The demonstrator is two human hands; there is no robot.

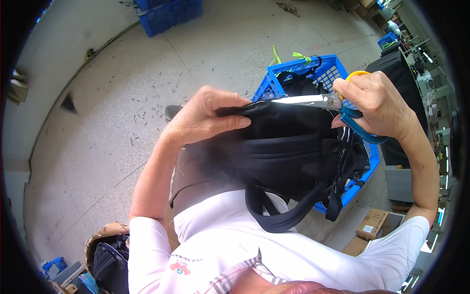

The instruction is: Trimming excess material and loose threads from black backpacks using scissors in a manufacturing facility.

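Note:
Across my lap lies a black fabric backpack [284, 157] with padded straps, its right part over the blue crate. My left hand [208, 115] pinches the upper edge of the fabric between thumb and fingers. In my right hand [379, 105] is a pair of scissors [306, 100] with one yellow and one teal handle loop. The blades point left along the fabric edge, their tips close to my left fingers; whether fabric lies between them I cannot tell. A loose black strap [289, 220] hangs over my white shirt.
A blue plastic crate [374, 161] stands at the right, holding black items and green ties [301, 58]. Another blue crate [171, 19] is far off. Black scraps litter the floor [112, 117]. A bag of black items [110, 259] sits lower left, cardboard boxes [372, 223] lower right.

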